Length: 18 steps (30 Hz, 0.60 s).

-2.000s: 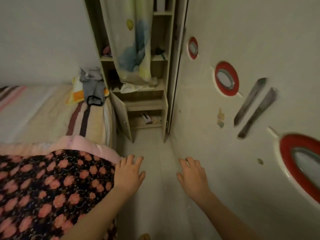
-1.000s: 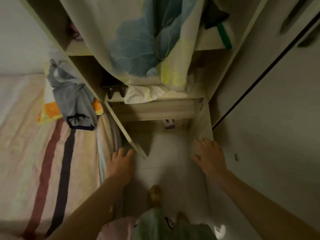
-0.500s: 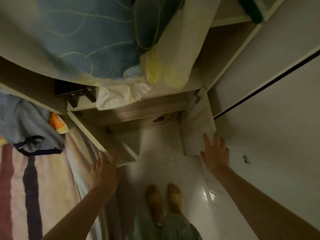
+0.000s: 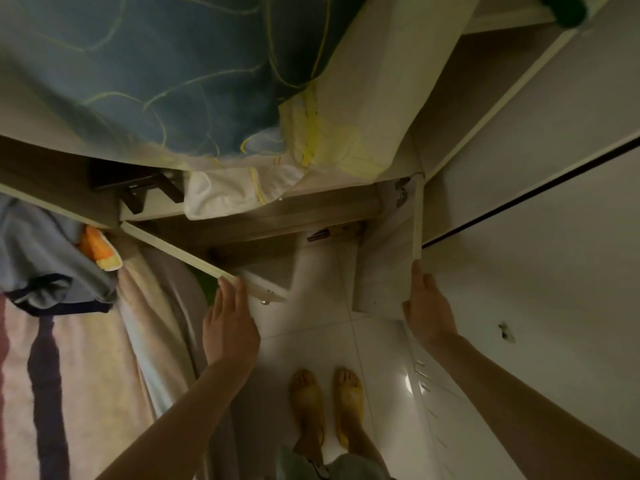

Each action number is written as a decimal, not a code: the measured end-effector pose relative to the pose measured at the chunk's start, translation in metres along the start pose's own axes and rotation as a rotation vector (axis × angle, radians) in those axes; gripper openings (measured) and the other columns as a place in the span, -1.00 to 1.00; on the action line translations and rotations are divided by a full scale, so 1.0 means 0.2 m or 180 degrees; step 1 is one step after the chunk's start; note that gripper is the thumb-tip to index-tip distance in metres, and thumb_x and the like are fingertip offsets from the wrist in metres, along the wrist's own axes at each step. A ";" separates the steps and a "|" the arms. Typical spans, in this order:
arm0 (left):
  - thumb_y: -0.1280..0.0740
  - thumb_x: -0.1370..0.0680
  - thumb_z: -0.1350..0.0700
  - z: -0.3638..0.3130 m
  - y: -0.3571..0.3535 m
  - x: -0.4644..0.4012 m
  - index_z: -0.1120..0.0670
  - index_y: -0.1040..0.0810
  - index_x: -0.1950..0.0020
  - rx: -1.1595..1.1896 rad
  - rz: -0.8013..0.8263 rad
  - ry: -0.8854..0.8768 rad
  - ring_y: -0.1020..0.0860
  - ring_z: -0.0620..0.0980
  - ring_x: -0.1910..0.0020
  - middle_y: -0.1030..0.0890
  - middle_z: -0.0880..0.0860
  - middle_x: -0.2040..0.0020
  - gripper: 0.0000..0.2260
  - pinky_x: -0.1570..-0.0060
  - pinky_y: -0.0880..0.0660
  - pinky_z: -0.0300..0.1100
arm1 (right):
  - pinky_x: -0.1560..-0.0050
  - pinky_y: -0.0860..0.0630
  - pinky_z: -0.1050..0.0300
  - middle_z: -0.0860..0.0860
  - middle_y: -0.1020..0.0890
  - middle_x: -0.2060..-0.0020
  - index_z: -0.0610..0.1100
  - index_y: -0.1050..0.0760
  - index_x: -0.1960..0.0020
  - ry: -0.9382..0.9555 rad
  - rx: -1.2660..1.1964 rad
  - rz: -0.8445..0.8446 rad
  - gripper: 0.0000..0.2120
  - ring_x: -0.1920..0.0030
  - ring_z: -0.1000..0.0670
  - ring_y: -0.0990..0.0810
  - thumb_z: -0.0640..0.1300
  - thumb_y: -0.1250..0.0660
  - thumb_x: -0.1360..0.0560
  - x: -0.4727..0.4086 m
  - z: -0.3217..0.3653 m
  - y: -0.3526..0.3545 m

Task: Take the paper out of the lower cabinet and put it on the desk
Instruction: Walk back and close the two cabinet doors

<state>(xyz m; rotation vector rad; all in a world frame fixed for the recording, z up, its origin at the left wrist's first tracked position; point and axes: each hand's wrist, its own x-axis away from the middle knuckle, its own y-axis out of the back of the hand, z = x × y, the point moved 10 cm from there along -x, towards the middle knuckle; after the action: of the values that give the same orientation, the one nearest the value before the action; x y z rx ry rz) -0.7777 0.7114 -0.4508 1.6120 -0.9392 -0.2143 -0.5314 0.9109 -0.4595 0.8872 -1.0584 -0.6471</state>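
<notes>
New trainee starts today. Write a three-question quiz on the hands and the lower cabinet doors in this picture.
1. True or false: the left hand rests on the left cabinet door.
2. What does the right hand touch? A) the right cabinet door B) the bed C) the curtain
3. Is either hand holding paper?

Key: 1 true. 2 A. 3 No, neither hand holds paper.

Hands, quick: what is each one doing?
Left hand: open, fingertips on the left cabinet door, holding nothing.
Right hand: open, against the right cabinet door.
</notes>
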 end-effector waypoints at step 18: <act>-0.15 -0.54 0.22 -0.15 0.00 -0.40 -0.05 0.22 -0.48 -0.0569 0.0009 0.0069 0.06 0.12 -0.52 0.09 0.18 -0.55 -0.32 -0.45 -0.12 -0.01 | -0.19 -0.45 -0.02 -0.20 -0.31 -0.38 -0.24 0.01 -0.48 0.0500 -0.0549 -0.0073 -0.28 -0.27 -0.19 -0.44 0.01 -0.29 -0.52 -0.22 0.60 -0.05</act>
<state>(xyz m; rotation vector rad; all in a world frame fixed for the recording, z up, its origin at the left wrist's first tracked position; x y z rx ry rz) -0.8124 0.7880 -0.4704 1.4457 -0.8806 -0.2707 -0.6592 0.9059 -0.4621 0.7874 -0.8397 -0.6662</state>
